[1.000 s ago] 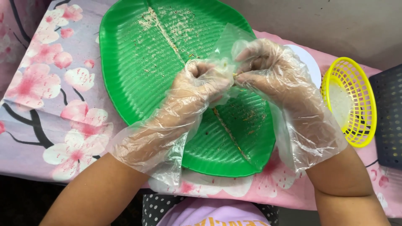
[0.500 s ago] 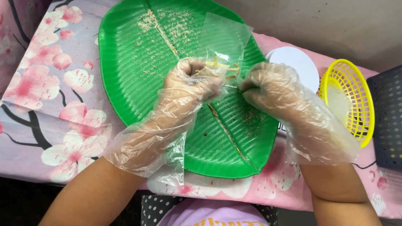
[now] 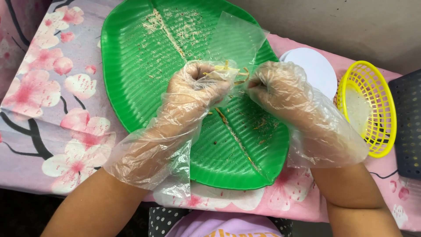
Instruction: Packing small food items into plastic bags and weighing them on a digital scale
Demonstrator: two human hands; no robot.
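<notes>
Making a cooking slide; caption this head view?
Gloved left hand and right hand roll a translucent wrapper over a green leaf-shaped tray.

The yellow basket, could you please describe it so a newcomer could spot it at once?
Start at the big green leaf-shaped tray on the flowered cloth. Right of it lies a white round lid, then the yellow basket: oval, open plastic mesh, the only yellow thing, beside a dark grid tray.

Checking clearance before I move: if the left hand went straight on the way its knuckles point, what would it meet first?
Most likely the right hand: the left hand points at it across a small gap spanned by the clear wrapper they share. Depth is unclear.
</notes>
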